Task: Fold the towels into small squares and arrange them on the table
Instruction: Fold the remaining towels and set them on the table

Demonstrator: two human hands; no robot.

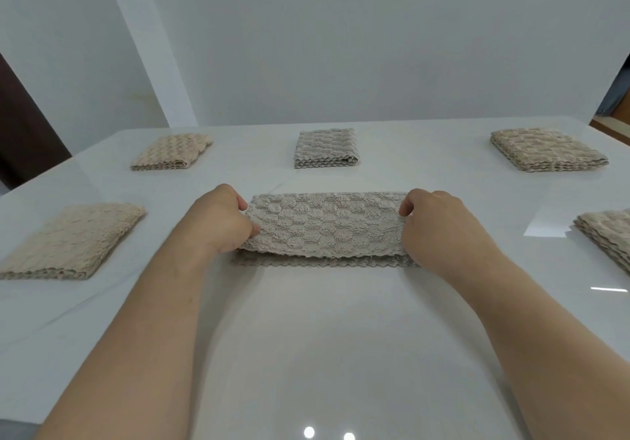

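Note:
A grey textured towel (325,226) lies in the middle of the white table (306,337), folded into a long strip with its upper layer lifted slightly over the lower one. My left hand (221,221) pinches its left end and my right hand (439,226) pinches its right end. Several folded towels sit around it: a beige one at far left (172,151), a grey one at far centre (325,148), a beige one at far right (547,149), a beige one at near left (73,242), and one partly cut off at the right edge (610,235).
A white wall (341,47) rises behind the table's far edge. A dark door or panel (24,139) stands at the left and a wooden piece of furniture (613,126) at the far right. The glossy tabletop reflects ceiling lights near me.

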